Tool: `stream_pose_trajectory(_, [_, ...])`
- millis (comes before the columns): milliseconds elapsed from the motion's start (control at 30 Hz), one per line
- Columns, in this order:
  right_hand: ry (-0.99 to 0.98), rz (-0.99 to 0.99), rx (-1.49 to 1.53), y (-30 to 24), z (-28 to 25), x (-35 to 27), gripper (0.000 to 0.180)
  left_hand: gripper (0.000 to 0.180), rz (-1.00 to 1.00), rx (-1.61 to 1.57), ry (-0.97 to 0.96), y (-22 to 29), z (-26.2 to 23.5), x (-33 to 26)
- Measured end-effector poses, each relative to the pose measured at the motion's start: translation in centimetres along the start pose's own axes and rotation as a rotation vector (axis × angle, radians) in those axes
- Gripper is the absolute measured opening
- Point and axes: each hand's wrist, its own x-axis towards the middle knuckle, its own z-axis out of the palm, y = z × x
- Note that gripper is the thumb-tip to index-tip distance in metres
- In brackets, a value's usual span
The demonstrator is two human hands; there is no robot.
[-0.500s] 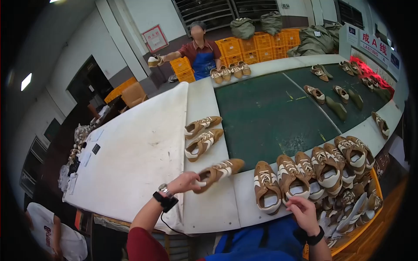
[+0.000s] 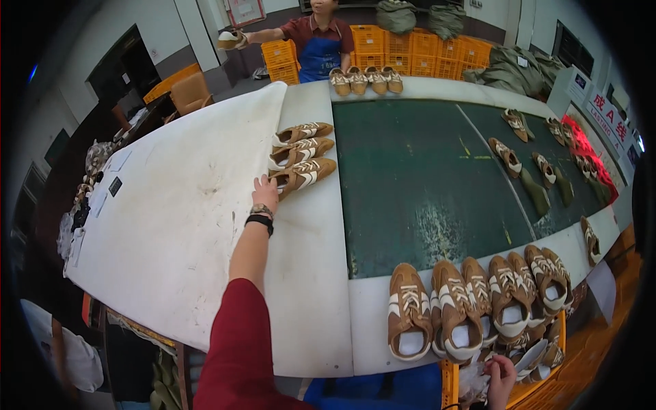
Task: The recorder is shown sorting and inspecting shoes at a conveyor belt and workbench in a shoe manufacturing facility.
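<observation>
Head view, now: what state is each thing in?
Three-shoe row: upright, laced.
Left hand: on the heel of that row's nearest shoe; grip unclear.
Right hand: fingers bent, grip unclear.
Near shoe row: upright, laced.
Orange crate: open, holding footwear.
Green surface: bearing shoes and olive lasts; motion unclear.
Far four shoes: upright.

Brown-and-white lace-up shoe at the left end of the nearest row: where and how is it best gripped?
Probably pinch the shoe by its heel rim from the near side: the heel points nearest, the opening faces up, and other shoes crowd its right.
</observation>
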Motion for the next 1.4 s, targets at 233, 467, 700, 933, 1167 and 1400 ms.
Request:
stream_pose_trajectory(233, [0.242, -0.136, 0.053, -0.7, -2.1, 0.2, 0.019, 0.055, 0.15, -0.116, -0.032, 6.0, -5.0, -3.2])
stream_pose_trajectory(467, [0.571, -0.242, 0.055, 3.1, -2.1, 2.0, 0.017, 0.048, 0.464, -0.264, -0.298, 5.7, -14.5, -20.1])
stream_pose_trajectory(700, [-0.053, -0.562, 0.079, -0.5, 8.0, 0.7, 0.026, 0.088, 0.047, -0.143, -0.771, 6.2, -16.5, -39.6])
stream_pose_trajectory(933, [-0.751, -0.656, 0.066, -4.0, 15.4, -5.8, 0.038, 0.102, 0.047, -0.184, -0.611, 5.6, -14.1, -43.0])
stream_pose_trajectory(1167, [-1.165, -0.684, 0.077, -5.5, 19.9, -7.7, 0.05, 0.113, 0.056, -0.108, -0.76, 5.6, -14.0, -42.2])
stream_pose_trajectory(1400, [-1.287, -0.598, -0.095, -3.1, 21.4, -3.4, 0.063, 0.117, -0.075, -0.09, -0.622, 8.6, -13.3, -41.9])
